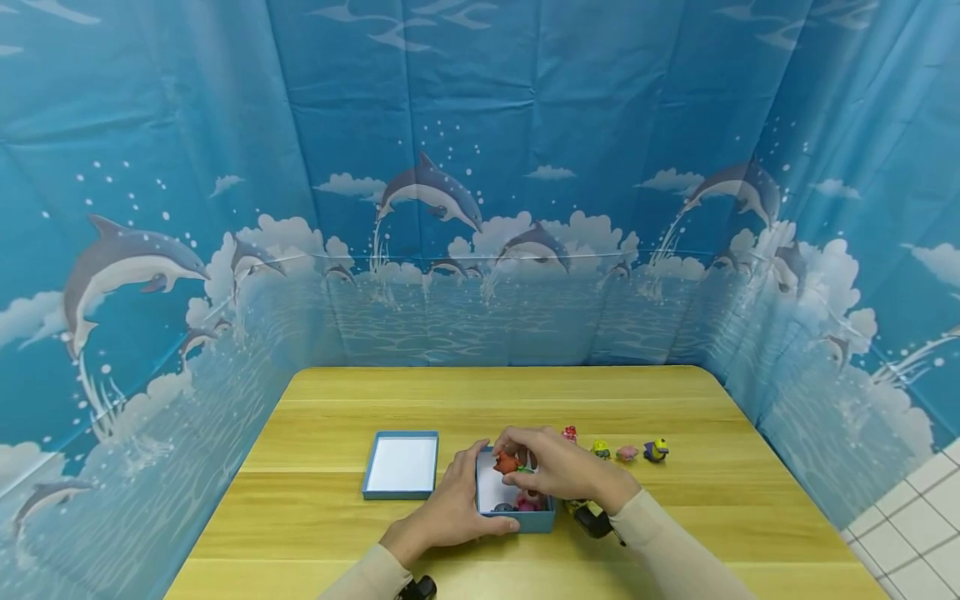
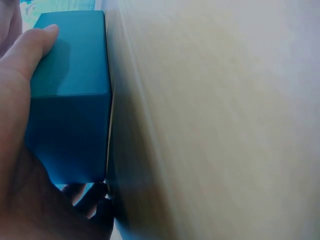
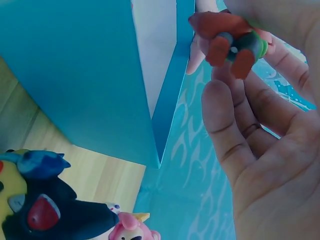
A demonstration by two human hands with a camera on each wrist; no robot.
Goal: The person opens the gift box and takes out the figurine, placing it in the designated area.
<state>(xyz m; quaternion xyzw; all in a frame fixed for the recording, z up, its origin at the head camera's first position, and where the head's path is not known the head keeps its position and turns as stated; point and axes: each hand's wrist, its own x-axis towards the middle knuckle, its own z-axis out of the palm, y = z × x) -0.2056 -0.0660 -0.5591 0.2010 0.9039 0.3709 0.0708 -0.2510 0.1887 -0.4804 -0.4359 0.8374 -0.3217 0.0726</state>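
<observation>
A blue open-topped box (image 1: 534,522) with a white inside stands on the table. My left hand (image 1: 457,507) grips its left side; in the left wrist view the thumb (image 2: 42,42) lies along one blue wall, with other fingers around the far corner. Over the box, my right hand (image 1: 558,467) pinches a small orange-brown toy figurine (image 3: 215,27) with dark and green parts between thumb and fingers. Inside the box lie a pink figurine (image 1: 528,502) and a grey-blue one (image 1: 503,507), partly covered by the front wall.
Left of the box lies a matching blue lid (image 1: 401,461), white side up. Right of it stand several toy figurines, including a pink one (image 1: 627,452) and a purple-and-yellow one (image 1: 656,451). A dark figurine (image 3: 75,215) shows close beside the box. Dolphin-print curtains (image 1: 480,317) surround the table.
</observation>
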